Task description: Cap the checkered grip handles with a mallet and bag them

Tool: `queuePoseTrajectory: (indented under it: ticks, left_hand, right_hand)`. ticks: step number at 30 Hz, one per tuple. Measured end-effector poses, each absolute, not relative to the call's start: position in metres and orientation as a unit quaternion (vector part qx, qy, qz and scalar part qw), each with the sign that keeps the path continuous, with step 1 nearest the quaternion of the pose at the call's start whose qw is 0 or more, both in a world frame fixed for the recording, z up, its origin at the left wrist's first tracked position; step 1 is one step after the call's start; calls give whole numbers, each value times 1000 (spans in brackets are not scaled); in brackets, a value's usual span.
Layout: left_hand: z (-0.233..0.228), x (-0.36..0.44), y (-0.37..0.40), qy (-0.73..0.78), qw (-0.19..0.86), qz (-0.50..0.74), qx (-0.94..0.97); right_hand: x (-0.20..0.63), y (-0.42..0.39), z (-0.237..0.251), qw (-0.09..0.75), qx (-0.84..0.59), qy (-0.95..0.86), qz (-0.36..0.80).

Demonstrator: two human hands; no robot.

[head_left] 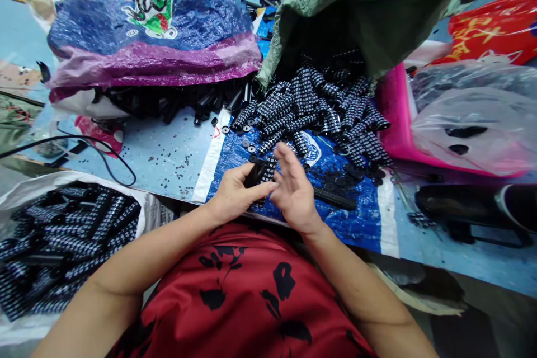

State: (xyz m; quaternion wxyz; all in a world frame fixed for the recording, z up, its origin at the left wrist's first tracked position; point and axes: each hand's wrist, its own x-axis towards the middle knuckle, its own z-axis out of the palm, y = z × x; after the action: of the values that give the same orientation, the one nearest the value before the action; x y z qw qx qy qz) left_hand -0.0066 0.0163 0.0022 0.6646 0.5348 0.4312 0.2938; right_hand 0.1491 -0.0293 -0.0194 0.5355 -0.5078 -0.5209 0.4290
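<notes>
My left hand (233, 191) grips a black tube-shaped part with a studded sleeve (260, 172) just above the table's near edge. My right hand (293, 187) is beside it, fingers spread and blurred, palm turned toward the part's end. Right behind both hands lies a heap of black studded sleeves (312, 109) spilling from a green woven sack (369, 5) onto a blue sheet (356, 207). Small black washers (250, 148) are scattered near the heap's left edge.
A blue and purple sack (151, 28) lies at the back left over plain black tubes (176, 102). A white bag of finished studded pieces (62, 246) sits at my lower left. A pink tray (396, 117), clear plastic bags (478, 123) and a red bag (495, 28) fill the right.
</notes>
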Motion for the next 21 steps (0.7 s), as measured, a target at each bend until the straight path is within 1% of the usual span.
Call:
queuePoseTrajectory:
  ticks: [2, 3, 4, 6, 11, 15, 18, 21]
  left_hand:
    - [5, -14, 17, 418, 685, 274, 530]
    - [6, -16, 17, 411, 687, 268, 535]
    - [7, -18, 17, 406, 686, 266, 542]
    - [7, -18, 17, 412, 682, 270, 540]
    - [2, -10, 13, 458, 678, 332, 469]
    - [-1, -7, 8, 433, 734, 363, 378]
    - [1, -10, 9, 402, 771, 360, 339]
    - [4, -16, 14, 399, 774, 333, 360]
  right_hand:
    - [163, -34, -21, 477, -476, -680, 288]
    - [168, -36, -21, 455, -457, -728, 232]
    - [171, -37, -21, 438, -444, -758, 189]
    - [174, -37, -20, 431, -435, -779, 135]
    - [164, -39, -19, 423, -428, -796, 72]
    - [156, -38, -18, 422, -425, -801, 13]
    - [156, -37, -19, 404, -434, -805, -10]
    - [155, -39, -21, 384, -447, -808, -8]
